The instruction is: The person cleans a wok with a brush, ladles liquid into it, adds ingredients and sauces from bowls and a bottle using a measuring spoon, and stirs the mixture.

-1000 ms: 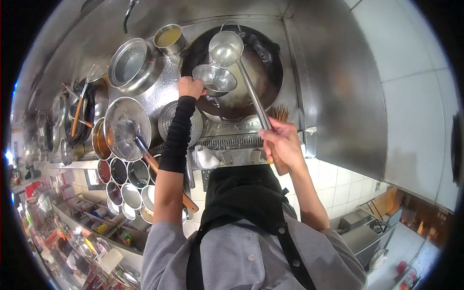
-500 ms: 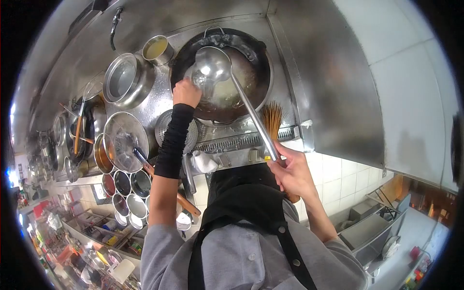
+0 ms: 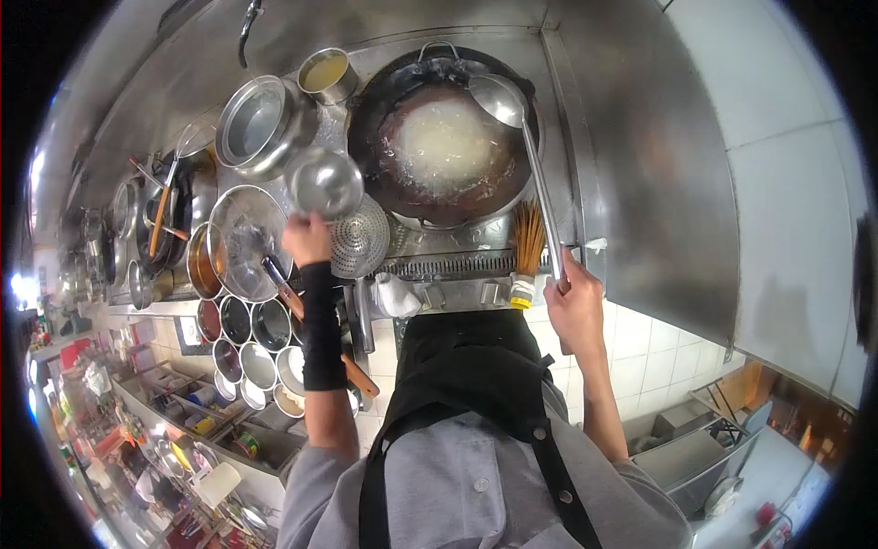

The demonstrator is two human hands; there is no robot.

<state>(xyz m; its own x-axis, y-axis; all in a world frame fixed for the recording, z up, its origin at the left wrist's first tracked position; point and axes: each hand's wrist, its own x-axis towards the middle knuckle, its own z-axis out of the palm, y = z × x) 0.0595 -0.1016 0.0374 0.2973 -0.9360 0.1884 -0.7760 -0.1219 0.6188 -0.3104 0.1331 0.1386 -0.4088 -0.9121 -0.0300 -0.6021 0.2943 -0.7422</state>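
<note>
My left hand (image 3: 308, 240) is closed on the near rim of a small metal bowl (image 3: 324, 183), blurred by motion. The bowl is left of the wok and partly over the perforated skimmer (image 3: 359, 236). My right hand (image 3: 576, 304) grips the handle of a long steel ladle (image 3: 500, 99). The ladle's head hangs over the far right side of the dark wok (image 3: 370, 151). Pale, cloudy liquid (image 3: 445, 146) with small bubbles fills the middle of the wok.
A bamboo brush (image 3: 528, 242) stands right of the wok, beside a white cloth (image 3: 395, 296) on the front ledge. To the left are a metal pot (image 3: 251, 128), a cup of yellowish liquid (image 3: 326, 73), a strainer (image 3: 242, 240) and several seasoning containers (image 3: 259, 369).
My left hand has moved from over the wok to the left and nearer me, with the bowl. The ladle head has shifted right, uncovering the pale liquid. The camera view has shifted slightly.
</note>
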